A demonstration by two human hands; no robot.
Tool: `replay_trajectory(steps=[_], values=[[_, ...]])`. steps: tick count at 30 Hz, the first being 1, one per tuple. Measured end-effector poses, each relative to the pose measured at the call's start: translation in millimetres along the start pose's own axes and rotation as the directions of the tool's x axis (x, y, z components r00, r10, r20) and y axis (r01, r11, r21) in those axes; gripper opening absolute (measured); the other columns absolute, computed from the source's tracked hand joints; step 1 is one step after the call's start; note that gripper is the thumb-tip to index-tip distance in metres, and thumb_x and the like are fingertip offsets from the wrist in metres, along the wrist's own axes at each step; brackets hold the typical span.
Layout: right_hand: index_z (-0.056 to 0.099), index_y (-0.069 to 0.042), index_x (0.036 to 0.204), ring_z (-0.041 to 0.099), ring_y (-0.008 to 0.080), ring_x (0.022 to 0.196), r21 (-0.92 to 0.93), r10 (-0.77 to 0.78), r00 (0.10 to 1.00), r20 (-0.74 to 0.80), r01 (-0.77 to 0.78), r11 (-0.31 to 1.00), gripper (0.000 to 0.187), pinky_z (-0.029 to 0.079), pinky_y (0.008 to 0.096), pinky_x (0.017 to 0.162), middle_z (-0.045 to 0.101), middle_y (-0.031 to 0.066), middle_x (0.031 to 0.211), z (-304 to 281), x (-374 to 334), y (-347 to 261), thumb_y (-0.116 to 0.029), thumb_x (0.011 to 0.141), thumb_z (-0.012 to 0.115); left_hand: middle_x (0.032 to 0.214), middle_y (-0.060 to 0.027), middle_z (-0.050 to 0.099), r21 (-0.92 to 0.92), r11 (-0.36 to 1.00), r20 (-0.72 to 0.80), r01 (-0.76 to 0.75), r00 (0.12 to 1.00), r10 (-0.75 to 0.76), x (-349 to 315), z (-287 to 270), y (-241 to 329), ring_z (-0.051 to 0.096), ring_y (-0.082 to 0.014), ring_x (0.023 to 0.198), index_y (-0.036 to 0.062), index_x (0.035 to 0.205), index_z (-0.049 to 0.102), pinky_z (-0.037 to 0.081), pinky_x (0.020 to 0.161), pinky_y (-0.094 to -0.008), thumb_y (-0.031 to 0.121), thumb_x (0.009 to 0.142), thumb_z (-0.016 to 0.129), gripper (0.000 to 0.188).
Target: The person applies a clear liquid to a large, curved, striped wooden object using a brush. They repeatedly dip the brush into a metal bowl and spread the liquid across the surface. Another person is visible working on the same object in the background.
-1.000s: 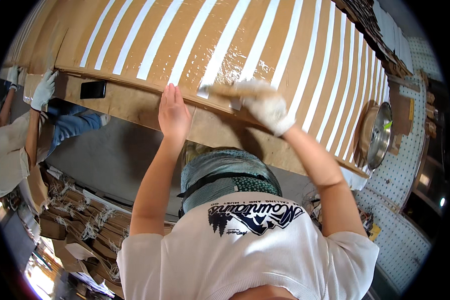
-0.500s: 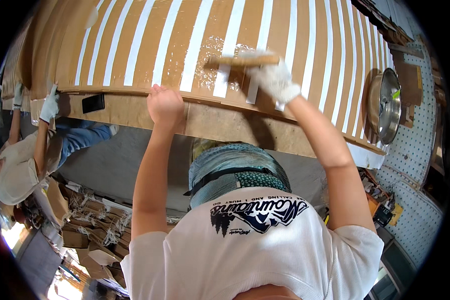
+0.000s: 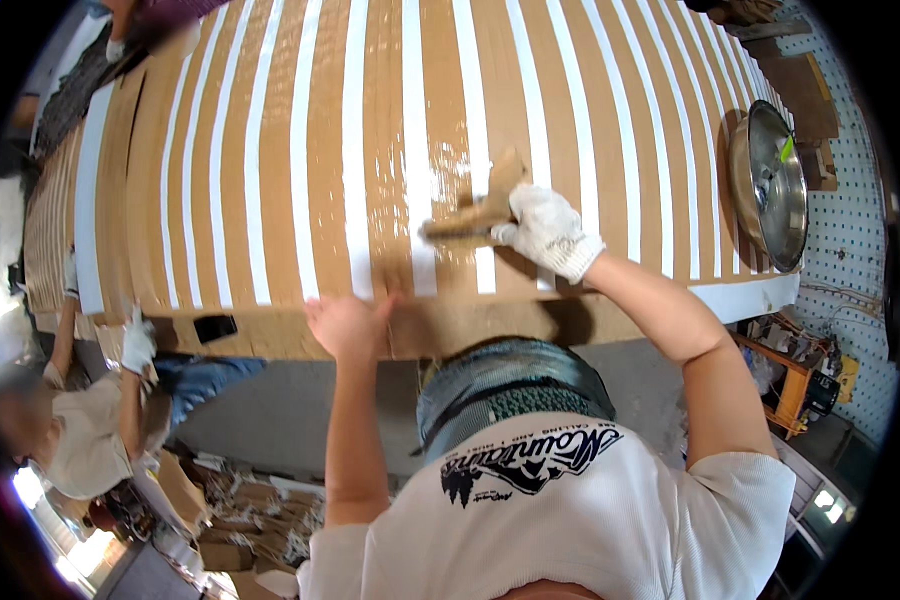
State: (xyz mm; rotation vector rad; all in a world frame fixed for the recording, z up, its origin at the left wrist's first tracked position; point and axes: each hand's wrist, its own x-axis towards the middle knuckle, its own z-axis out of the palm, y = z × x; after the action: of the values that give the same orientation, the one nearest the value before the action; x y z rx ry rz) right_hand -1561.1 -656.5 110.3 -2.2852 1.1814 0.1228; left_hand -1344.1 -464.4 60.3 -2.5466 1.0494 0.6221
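My right hand [image 3: 552,232], in a white knit glove, grips a flat wooden brush [image 3: 482,214], blurred by motion. The brush lies low over the large brown cardboard sheet [image 3: 325,200], which carries parallel white stripes. A wet, glossy sheen covers the sheet around the brush and to its left. Bare and ungloved, my left hand [image 3: 350,325] rests at the sheet's near edge, thumb and fingers apart, holding nothing that I can see.
A round metal basin [image 3: 778,190] with something green inside stands at the right. A dark phone [image 3: 215,328] lies by the near edge at left. There a co-worker's gloved hand [image 3: 138,345] is at the edge; another person shows at the far left. Scrap cardboard [image 3: 250,510] piles up behind.
The brush has come nearer to me and turned, its handle now pointing away. My left thumb has spread from the fingers. The whole view has shifted, and a person has appeared at the far left.
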Motion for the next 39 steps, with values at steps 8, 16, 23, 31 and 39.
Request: replay_trajectory(steps=[8,16,23,31,39], values=[[0.059,-0.007,0.115,0.061,0.0406,0.106,0.102,0.033,0.958,-0.284,-0.004,0.995,0.038,0.049,0.0471,0.090,0.067,0.0195,0.110,-88,217,62,-0.019,0.081,0.072,0.142,-0.0353,0.045,0.123,0.992,0.007,0.024,1.000,-0.025,4,4,5,0.036,-0.0462,0.139,-0.0032,0.113,0.071,0.030,0.114,-0.0480,0.081,0.075,0.057,0.093],[0.061,-0.003,0.111,0.061,0.0387,0.106,-0.140,-0.060,0.801,-0.595,-0.030,0.990,0.035,0.050,0.0448,0.090,0.067,0.0207,0.106,-158,415,113,-0.026,0.085,0.070,0.143,-0.0359,0.043,0.079,0.988,0.056,0.129,0.989,-0.134,6,14,6,0.035,-0.0427,0.140,-0.0203,0.132,0.044,0.035,0.108,-0.0458,0.077,0.060,0.074,0.125],[0.064,-0.015,0.115,0.062,0.0314,0.107,-0.294,-0.162,0.636,-0.754,-0.108,0.950,0.030,0.049,0.0405,0.091,0.068,0.0099,0.104,-137,443,134,-0.025,0.087,0.069,0.138,-0.0360,0.047,0.000,0.998,-0.096,0.068,0.993,-0.068,3,25,-5,0.041,-0.0432,0.135,-0.0187,0.131,0.045,0.041,0.103,-0.0473,0.066,0.053,0.085,0.122],[0.066,-0.019,0.107,0.060,0.0303,0.103,-0.273,-0.461,0.702,-0.542,0.372,0.887,0.023,0.047,0.0410,0.087,0.064,0.0078,0.106,-41,198,98,-0.025,0.086,0.059,0.133,-0.0318,0.055,0.120,0.993,-0.207,0.012,0.978,0.013,5,25,0,0.046,-0.0402,0.133,-0.0168,0.121,0.059,0.041,0.107,-0.0446,0.080,0.065,0.066,0.112],[0.066,-0.019,0.100,0.060,0.0245,0.097,-0.150,-0.385,0.852,-0.355,0.354,0.923,0.018,0.044,0.0371,0.078,0.060,0.0049,0.097,52,-54,81,-0.023,0.083,0.063,0.125,-0.0263,0.062,0.045,0.996,0.006,0.080,0.997,-0.081,6,4,5,0.055,-0.0391,0.122,-0.0085,0.106,0.071,0.048,0.098,-0.0423,0.080,0.067,0.065,0.097]])
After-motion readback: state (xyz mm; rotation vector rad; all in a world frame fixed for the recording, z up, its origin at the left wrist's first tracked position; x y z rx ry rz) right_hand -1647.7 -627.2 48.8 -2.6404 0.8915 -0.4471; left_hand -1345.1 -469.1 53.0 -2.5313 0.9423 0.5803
